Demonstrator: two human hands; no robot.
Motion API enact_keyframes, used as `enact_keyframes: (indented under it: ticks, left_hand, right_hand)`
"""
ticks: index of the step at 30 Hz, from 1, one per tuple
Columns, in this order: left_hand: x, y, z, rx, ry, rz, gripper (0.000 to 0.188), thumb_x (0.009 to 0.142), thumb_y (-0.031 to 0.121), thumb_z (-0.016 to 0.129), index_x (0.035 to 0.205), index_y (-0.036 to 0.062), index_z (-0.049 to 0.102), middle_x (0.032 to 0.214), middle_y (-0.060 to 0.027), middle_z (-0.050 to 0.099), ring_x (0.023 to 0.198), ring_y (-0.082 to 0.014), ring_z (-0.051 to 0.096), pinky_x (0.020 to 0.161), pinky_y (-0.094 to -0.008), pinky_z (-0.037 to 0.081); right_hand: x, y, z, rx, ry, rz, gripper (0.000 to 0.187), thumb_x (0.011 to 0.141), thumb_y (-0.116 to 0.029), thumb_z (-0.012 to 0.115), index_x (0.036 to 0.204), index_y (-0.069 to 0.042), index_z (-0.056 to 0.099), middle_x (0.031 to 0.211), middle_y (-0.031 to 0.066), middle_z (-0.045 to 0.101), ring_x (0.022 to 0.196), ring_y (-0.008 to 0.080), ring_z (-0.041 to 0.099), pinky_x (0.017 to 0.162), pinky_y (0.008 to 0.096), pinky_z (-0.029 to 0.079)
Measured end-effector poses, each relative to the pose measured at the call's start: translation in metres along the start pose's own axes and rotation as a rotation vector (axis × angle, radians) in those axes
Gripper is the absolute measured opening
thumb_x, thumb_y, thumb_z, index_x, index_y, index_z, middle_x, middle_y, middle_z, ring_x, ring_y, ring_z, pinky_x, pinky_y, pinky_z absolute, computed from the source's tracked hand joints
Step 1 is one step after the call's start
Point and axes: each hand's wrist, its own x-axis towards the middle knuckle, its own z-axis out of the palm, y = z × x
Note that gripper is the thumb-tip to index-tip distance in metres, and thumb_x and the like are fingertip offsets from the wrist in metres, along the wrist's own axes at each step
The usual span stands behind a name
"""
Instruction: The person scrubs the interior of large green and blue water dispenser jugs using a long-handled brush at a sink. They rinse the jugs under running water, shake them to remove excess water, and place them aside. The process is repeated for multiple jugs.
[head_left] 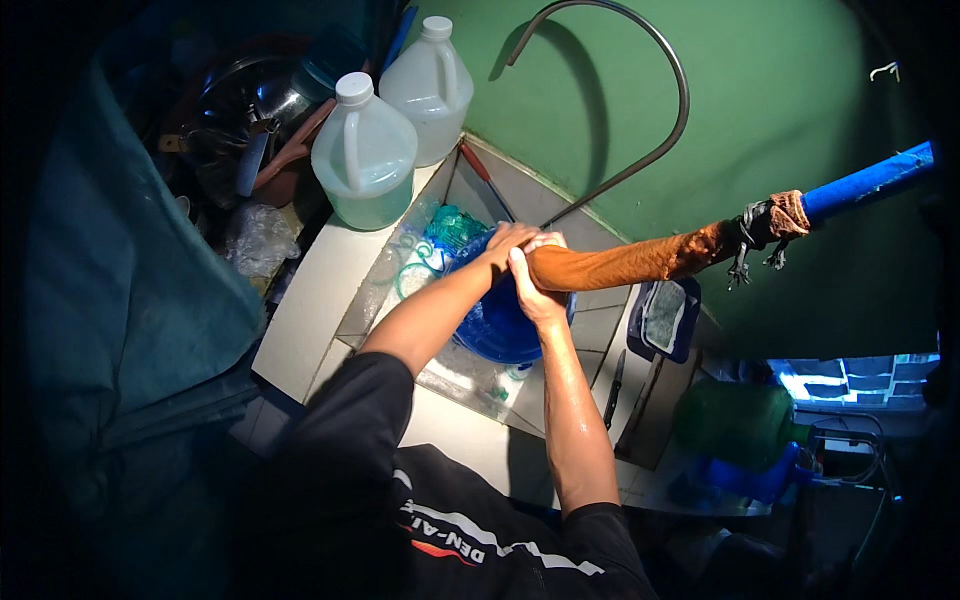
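1. On my remote feed, frame centre, the left hand (510, 238) and right hand (537, 290) meet, fingers bent inward, by the tip of one orange sleeve (630, 262); I can't tell what they grip.
2. One blue basin (500, 335) sits beneath, presumably catching drips.
3. Upper left: two jugs (362, 165).

Two bare arms converge toward the middle. The left forearm (437, 305) slants far and right; the right forearm (568, 395), glistening wet, reaches far, leaning slightly left. The hands meet: the right hand (540, 288) curls with thumb extended; the left hand's (507, 240) fingers are partly hidden.
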Motion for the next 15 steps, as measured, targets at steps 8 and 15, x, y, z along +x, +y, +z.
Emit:
enact_keyframes:
  ticks: [8,15]
  left_hand:
    - [-0.068,-0.043,0.007,-0.485,0.370,-0.373,0.063,0.100,0.049,0.045,0.136,-0.0020,0.054,0.141,-0.0202,0.055,0.134,-0.0308,0.050,0.112,-0.0374,0.036]
    - [-0.136,-0.082,0.045,-1.289,0.235,-0.631,0.080,0.101,0.064,0.032,0.155,0.0043,0.030,0.154,-0.0135,0.042,0.140,-0.0258,0.040,0.117,-0.0379,0.028]
  right_hand:
    - [0.010,0.011,-0.003,-0.005,0.108,0.253,0.032,0.078,-0.004,0.061,0.109,-0.004,0.059,0.114,0.0114,0.061,0.110,0.0260,0.059,0.100,0.0371,0.045]
    - [0.019,-0.002,-0.008,0.343,-0.506,0.452,0.033,0.084,-0.012,0.061,0.116,-0.007,0.059,0.112,0.0107,0.063,0.111,0.0219,0.059,0.100,0.0357,0.045]
